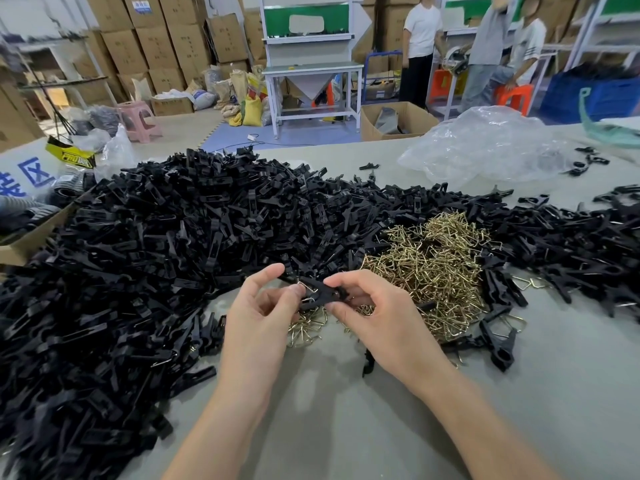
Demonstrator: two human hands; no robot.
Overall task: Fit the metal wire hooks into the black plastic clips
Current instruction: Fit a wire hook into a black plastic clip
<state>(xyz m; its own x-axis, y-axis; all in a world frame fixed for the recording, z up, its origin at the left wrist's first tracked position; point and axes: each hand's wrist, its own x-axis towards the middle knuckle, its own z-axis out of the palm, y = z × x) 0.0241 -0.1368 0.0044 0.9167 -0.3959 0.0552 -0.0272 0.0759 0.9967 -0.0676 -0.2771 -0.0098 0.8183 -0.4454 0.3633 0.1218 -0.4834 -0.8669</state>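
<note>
Wire [309, 292], thin, bent, against matte black clip [323, 294].

clips [173, 237]: matt black plastic. hooks [433, 265]: shiny brass-toned metal wire. table [346, 427]: dull grey, smooth. bag [485, 150] at 2 o'clock: clear, glossy, crinkled plastic. boxes [156, 39] at 11 o'clock: matt brown cardboard.

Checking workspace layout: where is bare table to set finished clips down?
Free: the near table right of the right hand, below the wire hook pile; a strip between clip pile and plastic bag. Crowded: left and centre.
</note>
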